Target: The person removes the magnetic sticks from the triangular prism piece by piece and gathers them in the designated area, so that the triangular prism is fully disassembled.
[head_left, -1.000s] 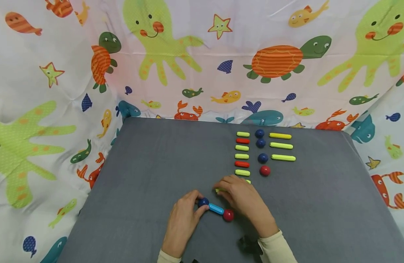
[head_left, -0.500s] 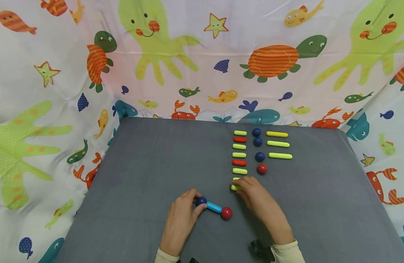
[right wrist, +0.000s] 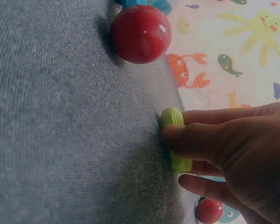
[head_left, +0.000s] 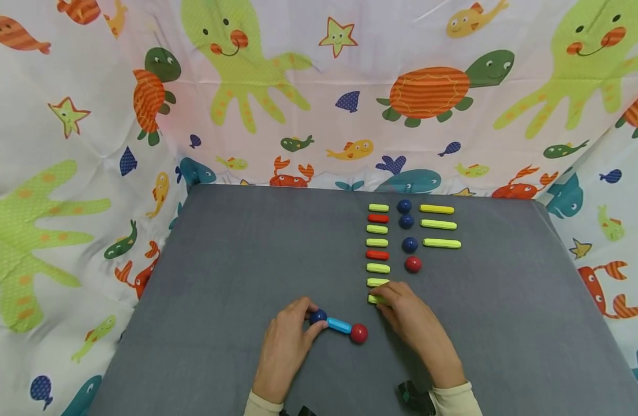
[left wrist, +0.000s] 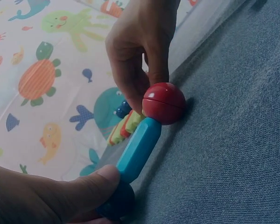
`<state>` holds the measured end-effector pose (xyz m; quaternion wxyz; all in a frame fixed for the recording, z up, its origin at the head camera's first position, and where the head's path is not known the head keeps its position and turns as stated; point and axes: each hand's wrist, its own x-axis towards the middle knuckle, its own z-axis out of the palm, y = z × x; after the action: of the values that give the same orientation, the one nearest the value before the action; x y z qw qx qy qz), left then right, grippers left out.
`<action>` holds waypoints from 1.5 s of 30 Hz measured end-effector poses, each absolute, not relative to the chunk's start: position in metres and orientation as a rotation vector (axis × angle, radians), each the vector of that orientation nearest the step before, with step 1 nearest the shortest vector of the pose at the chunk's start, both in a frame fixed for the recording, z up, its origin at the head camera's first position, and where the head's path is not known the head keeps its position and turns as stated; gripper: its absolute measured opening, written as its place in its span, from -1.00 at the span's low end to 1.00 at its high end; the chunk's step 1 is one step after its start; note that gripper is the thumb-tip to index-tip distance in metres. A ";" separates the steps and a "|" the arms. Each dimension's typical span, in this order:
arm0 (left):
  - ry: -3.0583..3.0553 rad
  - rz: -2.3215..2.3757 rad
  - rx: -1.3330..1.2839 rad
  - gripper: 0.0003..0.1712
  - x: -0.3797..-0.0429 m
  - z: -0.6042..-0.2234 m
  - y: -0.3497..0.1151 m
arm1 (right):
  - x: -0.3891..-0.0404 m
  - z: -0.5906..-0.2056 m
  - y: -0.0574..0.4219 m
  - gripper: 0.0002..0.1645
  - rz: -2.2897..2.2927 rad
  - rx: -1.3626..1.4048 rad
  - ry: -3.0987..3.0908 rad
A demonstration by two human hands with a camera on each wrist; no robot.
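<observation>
My left hand (head_left: pixel 286 350) pinches a dark blue ball (head_left: pixel 317 316) between thumb and fingers. That ball is joined to one end of a light blue rod (head_left: pixel 339 325), and a red ball (head_left: pixel 358 333) sits at the rod's other end. In the left wrist view the thumb presses where the blue ball (left wrist: pixel 119 201) meets the rod. My right hand (head_left: pixel 415 326) pinches a short yellow-green rod (right wrist: pixel 176 140) at the near end of a column of short rods. Its fingers partly cover this rod in the head view.
The column of short yellow-green and red rods (head_left: pixel 377 255) runs toward the table's far edge. Beside it stand several loose balls (head_left: pixel 409 245), blue and red, and 3 longer yellow rods (head_left: pixel 441 243). A printed curtain (head_left: pixel 350 86) hangs behind the grey table (head_left: pixel 235 248).
My right hand has moved right, away from the joined balls and rod, carrying the short yellow-green rod to the column's near end. My left hand keeps its pinch on the blue ball.
</observation>
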<state>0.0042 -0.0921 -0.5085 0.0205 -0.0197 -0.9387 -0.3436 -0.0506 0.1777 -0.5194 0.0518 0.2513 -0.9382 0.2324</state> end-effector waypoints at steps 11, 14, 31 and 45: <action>-2.911 -1.095 -0.064 -0.68 0.008 -0.510 -0.092 | -0.045 -0.520 0.178 -0.64 0.640 0.769 -2.792; -2.917 -1.090 -0.060 -0.67 0.008 -0.510 -0.092 | -0.038 -0.516 0.175 -0.67 0.643 0.788 -2.758; -2.940 -1.008 -0.203 -0.65 0.009 -0.514 -0.089 | -0.006 -0.525 0.147 -0.59 0.755 0.931 -2.846; -2.954 -0.923 -0.254 -0.75 0.006 -0.516 -0.086 | -0.006 -0.526 0.148 -0.59 0.767 0.909 -2.819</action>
<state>0.0059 -0.0856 -0.5165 0.0181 -0.0818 -0.9512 -0.2971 -0.0056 0.1476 -0.5262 0.0410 0.2969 -0.9206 0.2503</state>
